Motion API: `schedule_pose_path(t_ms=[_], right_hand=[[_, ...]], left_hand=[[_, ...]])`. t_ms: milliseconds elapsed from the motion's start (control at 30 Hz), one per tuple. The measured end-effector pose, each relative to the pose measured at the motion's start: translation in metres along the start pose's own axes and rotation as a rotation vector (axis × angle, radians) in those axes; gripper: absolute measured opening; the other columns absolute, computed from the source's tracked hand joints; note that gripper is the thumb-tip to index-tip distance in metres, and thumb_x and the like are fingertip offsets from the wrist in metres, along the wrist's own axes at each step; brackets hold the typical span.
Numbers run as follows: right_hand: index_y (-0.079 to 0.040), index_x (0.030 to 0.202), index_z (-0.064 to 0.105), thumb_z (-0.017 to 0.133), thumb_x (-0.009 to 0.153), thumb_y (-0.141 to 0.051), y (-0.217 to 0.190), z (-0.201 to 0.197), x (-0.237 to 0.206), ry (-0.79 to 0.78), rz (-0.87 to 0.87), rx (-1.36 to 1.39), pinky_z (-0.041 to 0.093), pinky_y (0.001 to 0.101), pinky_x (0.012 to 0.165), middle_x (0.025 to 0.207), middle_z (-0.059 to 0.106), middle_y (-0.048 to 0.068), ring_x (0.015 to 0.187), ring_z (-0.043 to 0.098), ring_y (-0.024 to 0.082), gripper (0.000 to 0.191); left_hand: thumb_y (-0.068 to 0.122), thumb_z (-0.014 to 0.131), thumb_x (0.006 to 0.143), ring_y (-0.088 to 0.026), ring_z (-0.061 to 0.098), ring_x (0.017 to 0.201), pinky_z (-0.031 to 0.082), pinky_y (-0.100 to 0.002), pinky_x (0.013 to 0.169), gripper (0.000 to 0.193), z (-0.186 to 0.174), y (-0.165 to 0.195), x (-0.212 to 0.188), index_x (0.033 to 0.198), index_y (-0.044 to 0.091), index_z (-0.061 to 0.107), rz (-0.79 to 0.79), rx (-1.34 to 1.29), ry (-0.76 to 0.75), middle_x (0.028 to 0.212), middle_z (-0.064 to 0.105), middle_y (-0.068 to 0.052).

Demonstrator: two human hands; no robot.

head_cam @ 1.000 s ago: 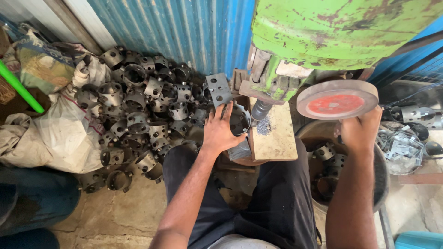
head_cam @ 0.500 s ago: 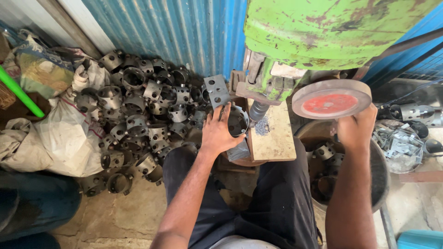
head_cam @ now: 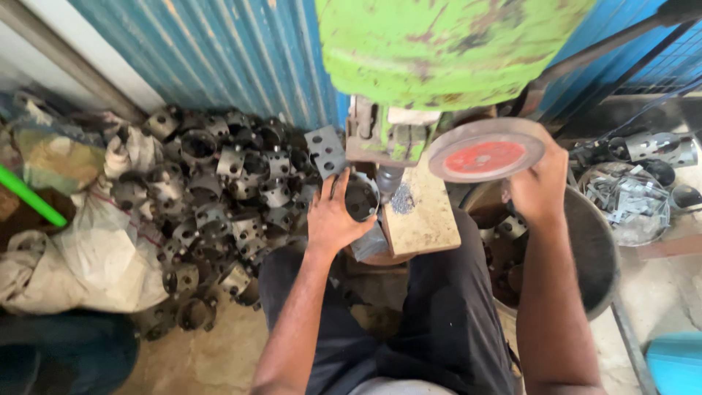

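Hands (head_cam: pixel 333 219) — seemingly unmoved since before

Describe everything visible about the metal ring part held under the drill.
The metal ring part is a short, dark grey cylinder, hollow, with a dull, oily-looking surface. It lies tilted with its open end facing the camera, at the left edge of the wooden block, right beside the drill bit. The left hand grips it from the left side.

Left hand (head_cam: pixel 333 219) on metal housing (head_cam: pixel 360 197)

green drill press (head_cam: pixel 446 51): 1 | red-centred handwheel (head_cam: pixel 486 150): 1 | wooden block (head_cam: pixel 420 216): 1 | white sacks (head_cam: pixel 102 256): 1
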State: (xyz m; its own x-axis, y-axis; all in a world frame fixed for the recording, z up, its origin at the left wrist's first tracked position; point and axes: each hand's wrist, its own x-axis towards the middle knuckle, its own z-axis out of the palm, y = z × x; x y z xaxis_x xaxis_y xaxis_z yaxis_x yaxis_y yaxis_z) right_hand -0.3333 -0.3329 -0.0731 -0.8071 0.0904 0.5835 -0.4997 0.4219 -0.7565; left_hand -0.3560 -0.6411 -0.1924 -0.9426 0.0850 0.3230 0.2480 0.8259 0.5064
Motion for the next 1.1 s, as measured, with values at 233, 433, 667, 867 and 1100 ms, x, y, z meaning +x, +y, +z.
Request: schedule_pose_path(t_ms=[233,433,667,867,1100], right_hand=[[0.008,0.129,0.059,0.048,0.092,0.004,0.002,0.0,0.002,0.043,0.062,0.07,0.043,0.0267,0.043,0.079,0.067,0.01,0.048,0.056,0.011,0.039],[0.01,0.13,0.056,0.047,0.085,0.008,0.011,-0.001,0.001,0.055,0.093,-0.023,0.043,0.0277,0.041,0.079,0.068,0.009,0.046,0.057,0.012,0.046],[0.008,0.131,0.057,0.053,0.091,0.003,0.013,-0.003,0.003,0.05,0.091,-0.016,0.043,0.0257,0.043,0.073,0.067,0.006,0.046,0.057,0.009,0.04],[0.008,0.133,0.059,0.051,0.095,0.002,0.019,-0.003,0.001,0.043,0.091,0.037,0.042,0.0244,0.043,0.069,0.065,0.004,0.045,0.055,0.007,0.04],[0.01,0.137,0.057,0.052,0.1,0.001,0.022,-0.002,0.0,0.054,0.094,0.078,0.041,0.0239,0.042,0.071,0.065,0.003,0.046,0.054,0.006,0.038]], left_hand=[[0.043,0.093,0.056,-0.044,0.055,0.124,0.05,-0.054,0.1,0.108,0.0,0.003,0.0,0.149,0.014,0.047,0.035,-0.01,0.041,0.143,0.05,-0.012],[0.043,0.094,0.054,-0.043,0.055,0.122,0.05,-0.054,0.099,0.109,0.0,0.004,0.001,0.148,0.014,0.048,0.016,-0.012,0.013,0.141,0.051,-0.013],[0.043,0.094,0.054,-0.043,0.057,0.119,0.051,-0.053,0.097,0.108,0.002,0.007,0.002,0.148,0.014,0.049,0.018,0.008,0.024,0.14,0.051,-0.013],[0.043,0.094,0.055,-0.042,0.059,0.116,0.051,-0.052,0.097,0.108,0.004,0.007,0.002,0.149,0.013,0.048,0.039,0.021,0.02,0.139,0.052,-0.014],[0.043,0.094,0.055,-0.043,0.058,0.115,0.051,-0.053,0.096,0.108,0.004,0.008,0.003,0.149,0.014,0.048,0.015,0.044,-0.02,0.141,0.051,-0.013]])
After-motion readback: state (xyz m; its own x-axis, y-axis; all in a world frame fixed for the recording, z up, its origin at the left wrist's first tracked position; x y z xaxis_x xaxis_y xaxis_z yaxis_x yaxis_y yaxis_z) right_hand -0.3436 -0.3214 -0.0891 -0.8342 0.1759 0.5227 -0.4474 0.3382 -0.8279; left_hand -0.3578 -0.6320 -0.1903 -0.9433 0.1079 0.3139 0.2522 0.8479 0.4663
